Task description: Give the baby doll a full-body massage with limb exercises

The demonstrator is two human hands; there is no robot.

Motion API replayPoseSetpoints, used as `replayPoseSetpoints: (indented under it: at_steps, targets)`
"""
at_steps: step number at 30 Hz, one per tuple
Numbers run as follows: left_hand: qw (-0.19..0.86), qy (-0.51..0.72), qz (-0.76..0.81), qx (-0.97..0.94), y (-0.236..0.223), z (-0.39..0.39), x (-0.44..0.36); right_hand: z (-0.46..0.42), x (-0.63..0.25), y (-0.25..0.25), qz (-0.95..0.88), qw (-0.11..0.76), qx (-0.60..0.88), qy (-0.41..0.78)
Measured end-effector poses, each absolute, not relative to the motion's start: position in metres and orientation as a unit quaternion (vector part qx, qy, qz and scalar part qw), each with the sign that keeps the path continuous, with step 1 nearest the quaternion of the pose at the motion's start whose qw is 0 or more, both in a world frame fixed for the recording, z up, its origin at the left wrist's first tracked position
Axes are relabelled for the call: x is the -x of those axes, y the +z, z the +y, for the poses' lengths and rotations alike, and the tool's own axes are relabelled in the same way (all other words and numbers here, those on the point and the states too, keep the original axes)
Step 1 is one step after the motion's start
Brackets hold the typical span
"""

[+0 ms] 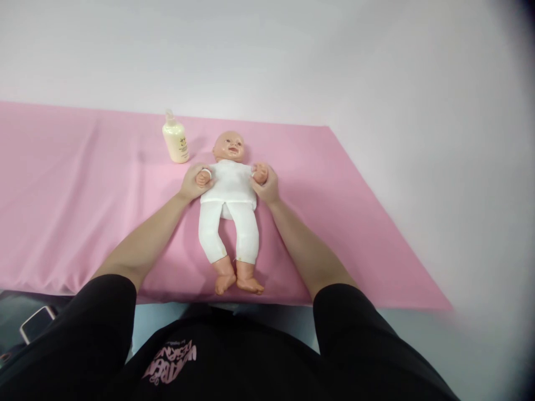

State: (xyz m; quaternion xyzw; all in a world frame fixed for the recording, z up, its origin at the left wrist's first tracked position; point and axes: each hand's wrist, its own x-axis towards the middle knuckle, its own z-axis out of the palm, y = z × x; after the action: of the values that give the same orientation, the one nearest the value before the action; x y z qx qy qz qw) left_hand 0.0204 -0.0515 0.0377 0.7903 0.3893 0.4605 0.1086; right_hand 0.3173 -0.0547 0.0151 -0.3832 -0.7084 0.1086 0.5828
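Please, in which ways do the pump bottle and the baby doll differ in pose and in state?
The pump bottle stands upright, while the doll lies on its back.
The bottle is untouched, while the left hand and right hand hold the doll's hands.
Both rest on pink cloth.

Bottle, cloth, wall, device

Pump btl (177,146), pale yellow w/ dk print, upright on pink cloth (83,195); cloth creased at L of view. Plain whitish wall (267,61) behind. Lower L: phone-like device (37,324), dk face, pale rim.
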Motion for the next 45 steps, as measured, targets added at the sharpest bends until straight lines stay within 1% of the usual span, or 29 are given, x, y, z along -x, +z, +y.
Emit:
replayPoseSetpoints:
  at_steps: [4, 10, 19, 24, 27, 31, 34, 37, 39, 42, 45]
  targets:
    - [0.096, 0.432, 0.388, -0.808, 0.043, -0.056, -0.022, -0.063, -0.315, 0.022, -0.762, 0.535, 0.351, 0.096]
    - [0.099, 0.428, 0.387, -0.811, 0.044, -0.055, -0.023, -0.062, -0.314, 0.023, -0.778, 0.51, 0.359, 0.079]
    - [0.103, 0.438, 0.391, -0.803, 0.035, -0.05, -0.02, -0.057, -0.316, 0.013, -0.764, 0.515, 0.376, 0.099]
    - [0.147, 0.475, 0.397, -0.772, 0.017, -0.033, -0.019, -0.044, -0.313, 0.002, -0.726, 0.551, 0.392, 0.127]
    - [0.169, 0.481, 0.415, -0.753, 0.01, -0.025, -0.018, -0.037, -0.312, -0.001, -0.709, 0.559, 0.411, 0.125]
    - [0.183, 0.491, 0.418, -0.742, 0.002, -0.017, -0.015, -0.031, -0.316, 0.0, -0.702, 0.549, 0.44, 0.107]
    - [0.189, 0.487, 0.418, -0.743, -0.003, -0.011, -0.012, -0.028, -0.321, 0.0, -0.699, 0.552, 0.448, 0.084]
    - [0.208, 0.473, 0.449, -0.729, -0.005, -0.009, -0.009, -0.028, -0.325, -0.004, -0.672, 0.551, 0.485, 0.091]
    - [0.21, 0.457, 0.483, -0.716, -0.004, -0.01, -0.009, -0.029, -0.328, -0.006, -0.652, 0.529, 0.53, 0.117]
    - [0.188, 0.425, 0.529, -0.71, 0.002, -0.014, -0.009, -0.032, -0.329, -0.006, -0.643, 0.465, 0.589, 0.155]
    - [0.156, 0.389, 0.56, -0.714, 0.008, -0.018, -0.009, -0.034, -0.329, -0.004, -0.642, 0.423, 0.619, 0.16]
